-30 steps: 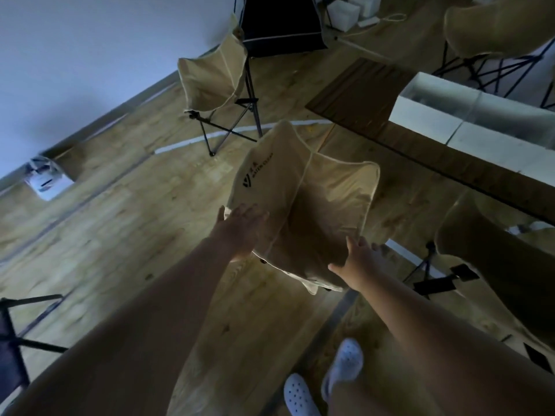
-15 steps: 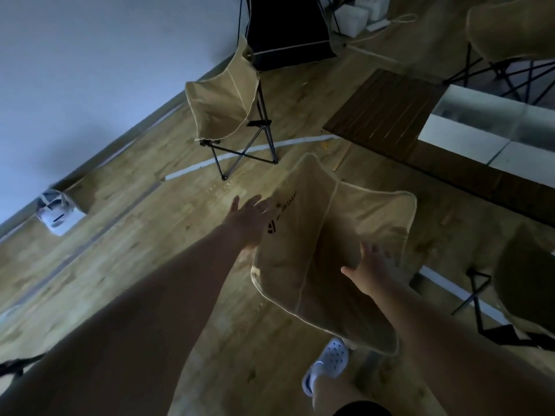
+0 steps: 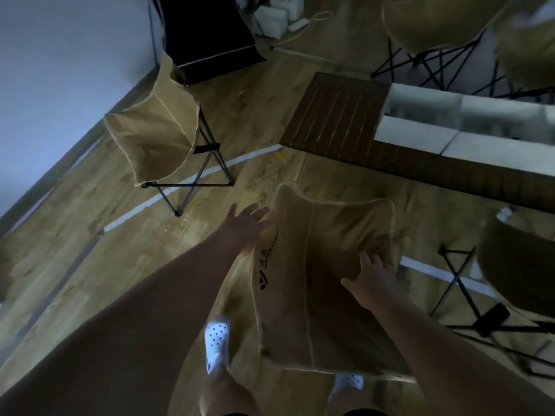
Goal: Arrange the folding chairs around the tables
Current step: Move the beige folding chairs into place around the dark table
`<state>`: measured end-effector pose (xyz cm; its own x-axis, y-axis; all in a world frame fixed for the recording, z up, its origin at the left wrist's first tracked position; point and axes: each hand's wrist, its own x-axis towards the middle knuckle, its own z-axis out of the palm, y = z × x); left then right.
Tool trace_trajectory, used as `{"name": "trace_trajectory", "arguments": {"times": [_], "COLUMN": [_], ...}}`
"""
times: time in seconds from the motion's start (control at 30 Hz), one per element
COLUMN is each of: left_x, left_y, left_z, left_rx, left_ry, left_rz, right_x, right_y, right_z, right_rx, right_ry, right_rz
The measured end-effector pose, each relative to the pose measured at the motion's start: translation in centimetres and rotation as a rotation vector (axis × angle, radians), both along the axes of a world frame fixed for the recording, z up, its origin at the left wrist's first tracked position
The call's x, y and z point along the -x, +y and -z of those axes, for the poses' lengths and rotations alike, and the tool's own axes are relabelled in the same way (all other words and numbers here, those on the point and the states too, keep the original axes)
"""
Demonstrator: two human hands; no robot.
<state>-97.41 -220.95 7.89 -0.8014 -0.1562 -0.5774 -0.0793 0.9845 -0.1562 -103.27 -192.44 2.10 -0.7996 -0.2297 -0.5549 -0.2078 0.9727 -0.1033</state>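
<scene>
I hold a tan fabric folding chair (image 3: 324,265) with a black logo in front of me, its back toward me and its legs hidden. My left hand (image 3: 246,226) lies against its left edge with the fingers stretched out. My right hand (image 3: 372,274) grips the fabric near the right side. The dark slatted wooden table (image 3: 339,115) stands just beyond the chair. A second tan folding chair (image 3: 159,136) stands unfolded on its black frame near the wall at left.
Long white boxes (image 3: 450,121) lie on the table. Another tan chair (image 3: 516,265) stands at right, and more chairs (image 3: 435,19) stand beyond the table. A black panel (image 3: 207,31) leans in the corner. White tape lines cross the wood floor. My white shoes (image 3: 216,340) are below.
I have stepped forward with the chair in both hands. The table and the chair by the wall look closer, and the held chair sits lower and further right in view.
</scene>
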Motion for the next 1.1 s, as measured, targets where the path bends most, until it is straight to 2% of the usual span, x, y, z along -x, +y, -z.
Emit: {"name": "trace_trajectory", "arguments": {"times": [0.23, 0.3, 0.47, 0.6, 0.73, 0.87, 1.1], "left_x": [6.5, 7.4, 7.4, 7.1, 7.0, 7.0, 7.0], "left_y": [-4.5, -5.5, -7.1, -7.5, -7.3, -7.0, -9.0], "left_z": [2.8, 4.3, 6.8, 8.2, 9.8, 10.7, 13.5], "left_rx": [-0.044, -0.026, -0.075, -0.041, -0.119, -0.131, -0.052], "left_ry": [0.016, 0.009, -0.001, -0.003, 0.024, 0.022, 0.094], "left_rz": [0.429, 0.565, 0.745, 0.837, 0.821, 0.850, 0.961], "right_x": [-3.8, -6.2, -11.5, -15.0, -17.2, -19.1, -20.6], "right_y": [-3.8, -6.1, -11.6, -14.7, -16.5, -17.1, -18.7], "right_z": [1.4, 1.3, 2.3, 4.1, 6.0, 6.8, 8.7], "right_rx": [-0.029, -0.021, 0.033, 0.047, 0.104, 0.003, -0.035], "right_ry": [0.024, -0.007, -0.126, -0.198, -0.188, -0.140, -0.099], "right_rz": [0.398, 0.490, 0.643, 0.698, 0.790, 0.689, 0.689]}}
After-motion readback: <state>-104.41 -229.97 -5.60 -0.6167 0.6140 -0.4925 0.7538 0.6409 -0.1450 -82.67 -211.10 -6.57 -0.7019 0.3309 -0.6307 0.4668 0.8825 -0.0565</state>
